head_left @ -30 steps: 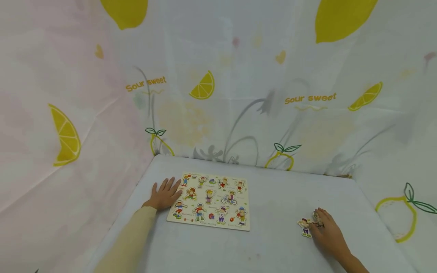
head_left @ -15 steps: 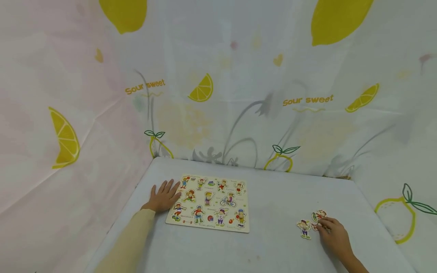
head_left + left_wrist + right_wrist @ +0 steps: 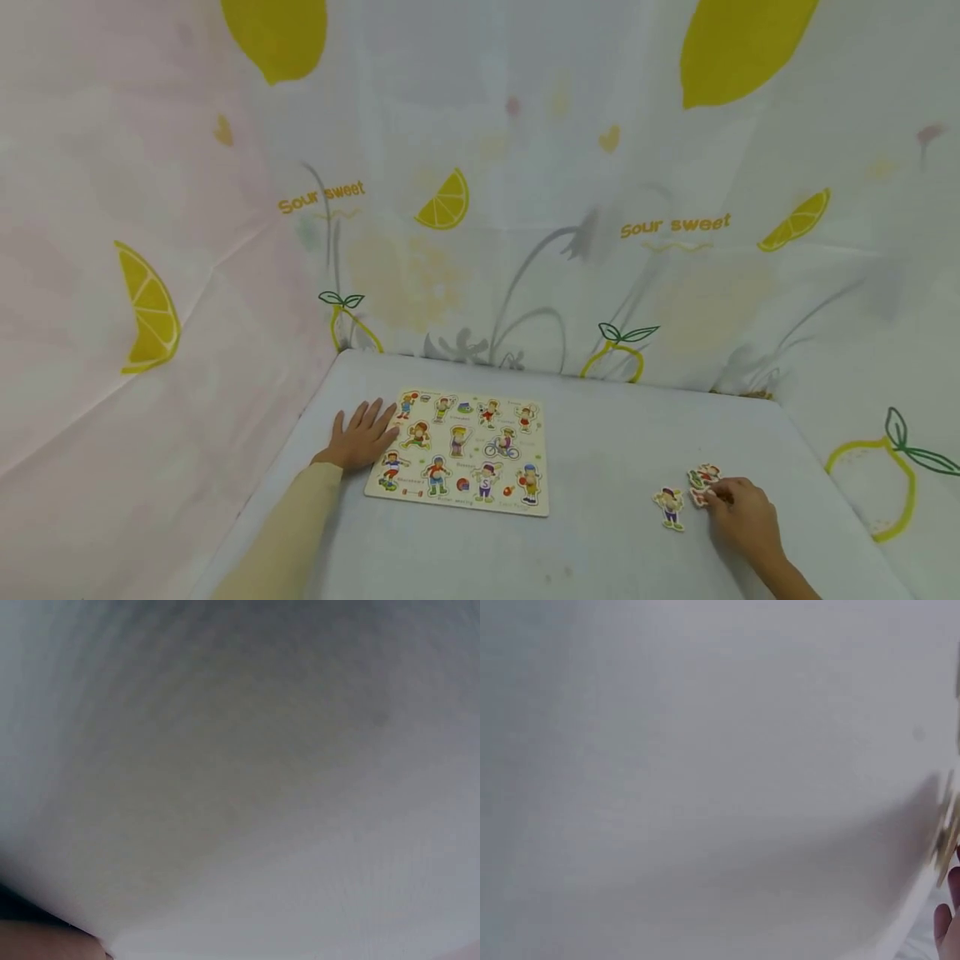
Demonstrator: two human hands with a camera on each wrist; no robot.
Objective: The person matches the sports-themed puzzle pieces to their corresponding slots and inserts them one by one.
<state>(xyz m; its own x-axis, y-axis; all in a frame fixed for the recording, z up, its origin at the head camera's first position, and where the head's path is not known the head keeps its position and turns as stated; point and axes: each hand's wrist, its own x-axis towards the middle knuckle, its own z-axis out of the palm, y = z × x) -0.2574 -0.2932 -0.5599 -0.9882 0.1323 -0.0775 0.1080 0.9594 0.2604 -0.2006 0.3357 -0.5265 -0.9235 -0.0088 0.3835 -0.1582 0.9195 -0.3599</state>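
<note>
The left hand [image 3: 360, 437] is lying spread, holding nothing, touching the left edge of the puzzle board [image 3: 476, 457]; past a loose figure [image 3: 669, 507], the right hand [image 3: 746, 518] is pinching clustered figures [image 3: 702, 480] (probably gathering them), the next move calling for steady fingers.

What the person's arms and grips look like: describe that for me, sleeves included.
A plain, pale yellow left sleeve reaches to about the wrist, and the left grip is ungloved. The right forearm is bare as far as it shows, and the right grip wears no glove either. No cables or markings can be made out.
</note>
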